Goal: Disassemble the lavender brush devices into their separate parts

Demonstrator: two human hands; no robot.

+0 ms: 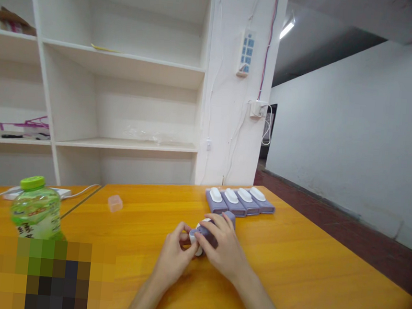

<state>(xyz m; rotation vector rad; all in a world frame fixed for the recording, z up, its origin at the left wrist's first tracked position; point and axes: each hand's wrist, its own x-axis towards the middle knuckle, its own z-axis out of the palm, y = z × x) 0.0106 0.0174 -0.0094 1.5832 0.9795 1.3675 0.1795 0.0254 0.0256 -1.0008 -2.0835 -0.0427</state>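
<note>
While four small purple plastic boxes with white oval caps (240,202) sit lined up at the back of the orange wooden table (306,278), you have a fifth purple box (206,232) low over the tabletop. Your right hand (224,250) curls over it and your left hand (173,257) pinches its white end, so it looks unfinished.

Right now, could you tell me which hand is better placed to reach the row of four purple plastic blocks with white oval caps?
Probably the right hand: it lies nearer the row, ahead to its right. The left hand is farther off. Both grip a similar block.
</note>
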